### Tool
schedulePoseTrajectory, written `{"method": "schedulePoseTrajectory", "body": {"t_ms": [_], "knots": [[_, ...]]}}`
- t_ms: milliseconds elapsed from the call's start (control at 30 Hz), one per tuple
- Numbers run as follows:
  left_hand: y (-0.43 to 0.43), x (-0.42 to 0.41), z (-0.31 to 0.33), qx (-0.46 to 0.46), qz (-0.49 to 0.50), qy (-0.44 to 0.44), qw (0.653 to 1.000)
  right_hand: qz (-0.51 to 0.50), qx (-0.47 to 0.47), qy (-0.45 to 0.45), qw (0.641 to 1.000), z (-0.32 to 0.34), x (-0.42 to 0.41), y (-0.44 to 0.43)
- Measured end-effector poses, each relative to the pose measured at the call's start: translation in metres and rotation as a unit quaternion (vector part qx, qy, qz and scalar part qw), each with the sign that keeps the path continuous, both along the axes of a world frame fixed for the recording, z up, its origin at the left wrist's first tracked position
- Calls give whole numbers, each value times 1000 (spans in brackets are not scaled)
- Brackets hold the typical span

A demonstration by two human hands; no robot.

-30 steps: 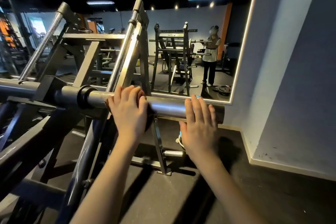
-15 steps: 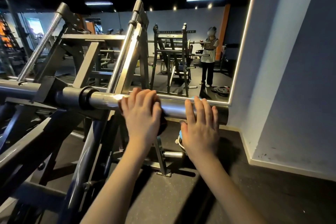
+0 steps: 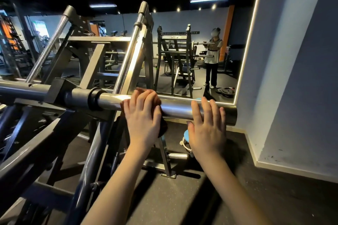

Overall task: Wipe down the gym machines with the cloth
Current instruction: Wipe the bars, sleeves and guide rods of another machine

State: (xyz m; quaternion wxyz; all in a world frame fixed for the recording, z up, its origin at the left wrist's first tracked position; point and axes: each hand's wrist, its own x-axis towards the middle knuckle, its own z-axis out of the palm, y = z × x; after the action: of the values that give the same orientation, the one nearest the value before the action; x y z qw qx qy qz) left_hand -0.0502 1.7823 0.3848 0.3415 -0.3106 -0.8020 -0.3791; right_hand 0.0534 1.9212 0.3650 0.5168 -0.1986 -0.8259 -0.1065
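Cloth (image 3: 162, 126) sits bunched under our left hand (image 3: 142, 117), fingers (image 3: 139, 97) curled over it against the steel bar (image 3: 176, 108); our right hand (image 3: 206, 130) steadies the bar's end, fingers straight and slightly spread. We should press firmly and wrap round to reach the underside.

Both bare forearms extend forward from the lower edge of view, roughly parallel, wrists straight. The left hand (image 3: 142, 117) lies palm down, fingers curled together over the top of the bar (image 3: 175, 110), gripping the cloth (image 3: 163, 126) beneath them. The right hand (image 3: 207, 129) lies palm down, fingers straight and slightly spread, laid over the bar near its end, thumb alongside. The hands are near each other, not touching.
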Motion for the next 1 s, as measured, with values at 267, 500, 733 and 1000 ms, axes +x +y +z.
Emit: {"method": "schedulePoseTrajectory", "body": {"t_ms": [267, 500, 733, 1000], "knots": [[-21, -33, 13, 50, 62, -37, 996, 9, 2, 5, 1000, -2, 0, 1], [-4, -7, 4, -93, -47, 68, 992, 4, 7, 2, 1000, -4, -2, 0], [-27, -43, 22, 2, 52, -9, 999, 18, 13, 1, 1000, -3, 3, 2], [-38, -41, 18, -137, -51, 70, 987, 17, 5, 9, 1000, -3, 2, 0]]}}
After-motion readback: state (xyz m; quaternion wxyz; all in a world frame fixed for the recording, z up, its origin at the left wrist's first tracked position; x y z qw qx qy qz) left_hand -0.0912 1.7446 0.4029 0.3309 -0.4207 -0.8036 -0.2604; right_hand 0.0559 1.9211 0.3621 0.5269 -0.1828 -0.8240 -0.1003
